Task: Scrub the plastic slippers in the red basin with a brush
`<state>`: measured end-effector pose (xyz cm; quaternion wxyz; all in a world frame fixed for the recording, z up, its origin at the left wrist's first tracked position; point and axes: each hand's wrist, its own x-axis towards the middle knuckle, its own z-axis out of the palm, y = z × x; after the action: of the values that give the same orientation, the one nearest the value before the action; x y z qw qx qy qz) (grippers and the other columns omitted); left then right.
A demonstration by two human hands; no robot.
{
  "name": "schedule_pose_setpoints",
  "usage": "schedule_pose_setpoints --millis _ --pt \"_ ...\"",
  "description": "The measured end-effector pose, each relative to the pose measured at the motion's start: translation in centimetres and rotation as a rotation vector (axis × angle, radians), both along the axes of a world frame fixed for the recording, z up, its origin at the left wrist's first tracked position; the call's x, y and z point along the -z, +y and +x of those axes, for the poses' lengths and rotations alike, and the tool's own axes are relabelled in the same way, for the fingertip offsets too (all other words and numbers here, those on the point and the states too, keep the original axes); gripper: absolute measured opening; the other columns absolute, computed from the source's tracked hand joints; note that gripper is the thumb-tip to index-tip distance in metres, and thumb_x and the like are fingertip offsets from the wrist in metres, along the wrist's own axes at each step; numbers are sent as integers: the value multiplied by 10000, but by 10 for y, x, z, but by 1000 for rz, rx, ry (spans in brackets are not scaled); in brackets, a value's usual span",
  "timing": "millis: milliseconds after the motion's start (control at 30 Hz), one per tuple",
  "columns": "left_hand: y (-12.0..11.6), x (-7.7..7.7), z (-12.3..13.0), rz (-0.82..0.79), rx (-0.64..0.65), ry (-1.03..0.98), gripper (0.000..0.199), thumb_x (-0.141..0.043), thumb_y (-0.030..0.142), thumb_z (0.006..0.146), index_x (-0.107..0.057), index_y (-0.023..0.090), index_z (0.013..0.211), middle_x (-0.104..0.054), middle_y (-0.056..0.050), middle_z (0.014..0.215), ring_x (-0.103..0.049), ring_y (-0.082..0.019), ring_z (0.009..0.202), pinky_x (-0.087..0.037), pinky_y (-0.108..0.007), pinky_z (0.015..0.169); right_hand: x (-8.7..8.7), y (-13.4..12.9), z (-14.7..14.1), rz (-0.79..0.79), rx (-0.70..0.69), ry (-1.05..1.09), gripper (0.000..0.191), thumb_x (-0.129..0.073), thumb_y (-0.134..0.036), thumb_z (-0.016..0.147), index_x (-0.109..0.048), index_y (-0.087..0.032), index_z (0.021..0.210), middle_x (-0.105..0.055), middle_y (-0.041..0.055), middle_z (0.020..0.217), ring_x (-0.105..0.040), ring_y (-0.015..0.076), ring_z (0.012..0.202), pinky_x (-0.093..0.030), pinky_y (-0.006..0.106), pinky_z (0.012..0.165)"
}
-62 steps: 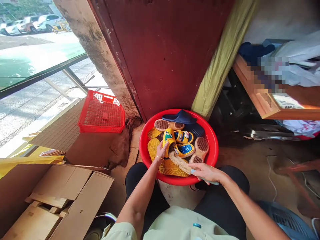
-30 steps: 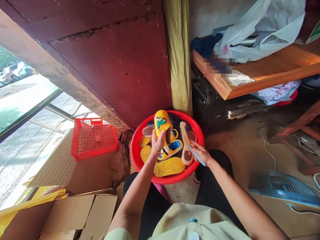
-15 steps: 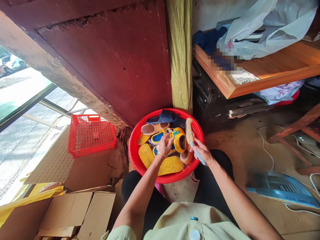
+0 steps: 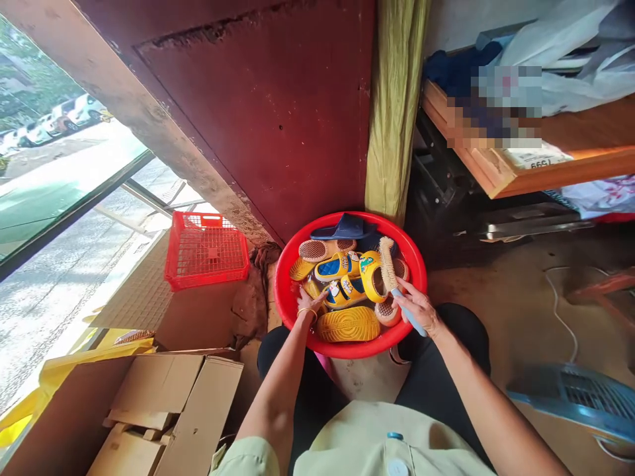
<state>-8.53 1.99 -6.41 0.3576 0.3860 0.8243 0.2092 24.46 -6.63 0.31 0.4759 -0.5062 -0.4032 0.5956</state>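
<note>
A red basin (image 4: 284, 264) between my knees holds several slippers and sandals in water. My left hand (image 4: 310, 304) is at the basin's left side, its thumb and fingers spanning a yellow slipper (image 4: 311, 288) that it mostly covers. In my right hand (image 4: 417, 307) is a scrubbing brush (image 4: 387, 264) by its light blue handle, bristle end up over the right side of the basin. Near the hands lie two yellow sandals with blue insoles (image 4: 344, 292), another yellow sandal (image 4: 372, 274), a yellow sole (image 4: 350, 325) and a navy slipper (image 4: 344, 228).
A red plastic crate (image 4: 208, 254) rests on cardboard to the left, with an open cardboard box (image 4: 153, 390) nearer me. Behind the basin stands a dark red door (image 4: 268, 119). A wooden tabletop (image 4: 570, 142) is at right, and a blue fan (image 4: 575, 396) lies on the floor.
My left hand has moved left and down from above the middle sandals onto the yellow slipper at the basin's left side. The right hand still holds the brush. The view has turned left.
</note>
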Motion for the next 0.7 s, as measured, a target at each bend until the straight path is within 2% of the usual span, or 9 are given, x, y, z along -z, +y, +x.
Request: schedule_pose_setpoints --millis 167,267,333,433,533,633,700 --pt "-1 0 -4 87 -21 -141 1171 -924 505 490 -367 162 1462 -423 -248 1505 -375 -392 1433 -366 -453 1123 0 -1 -2 -2 32 -56 919 -697 -531 759 -372 -146 1528 -666 -14 713 -503 101 401 -390 232 373" --pt "1 -1 -6 158 -85 -206 1044 -883 497 574 -395 176 1439 -520 -206 1429 -453 -367 1382 -420 -434 1077 5 -3 -13 24 7 -170 882 -646 -526 794 -359 -157 1541 -664 -19 715 -475 95 398 -381 229 377" --pt "3 -2 -6 186 -124 -230 947 -829 484 658 -397 161 1436 -549 -201 1401 -504 -356 1340 -444 -423 1050 10 -6 -24 65 -74 -304 790 -600 -478 836 -387 -178 1534 -676 -14 735 -487 99 424 -395 229 405" --pt "5 -3 -5 224 -144 -229 901 -773 420 726 -350 128 1466 -505 -215 1451 -507 -336 1343 -424 -405 1078 15 -10 -41 141 -231 -588 637 -569 -361 864 -491 -225 1482 -737 22 841 -629 149 615 -491 248 568" --pt "2 -10 -4 384 -131 -186 911 -760 353 726 -309 148 1491 -432 -200 1519 -449 -309 1397 -373 -393 1134 19 -6 -52 173 -302 -830 595 -555 -279 868 -522 -280 1462 -764 53 1079 -704 204 896 -522 263 750" --pt "-2 -25 -1 611 -85 -122 893 -773 296 703 -331 192 1471 -382 -159 1558 -370 -305 1444 -313 -405 1180 25 -1 -56 166 -318 -923 606 -500 -270 898 -466 -266 1503 -728 79 1217 -711 227 992 -532 285 804" --pt "-1 -40 2 698 -47 -153 863 -782 248 690 -358 188 1440 -405 -149 1539 -310 -316 1472 -275 -402 1199 31 1 -58 177 -316 -937 592 -478 -282 913 -466 -246 1503 -720 89 1236 -709 234 1027 -537 296 832"
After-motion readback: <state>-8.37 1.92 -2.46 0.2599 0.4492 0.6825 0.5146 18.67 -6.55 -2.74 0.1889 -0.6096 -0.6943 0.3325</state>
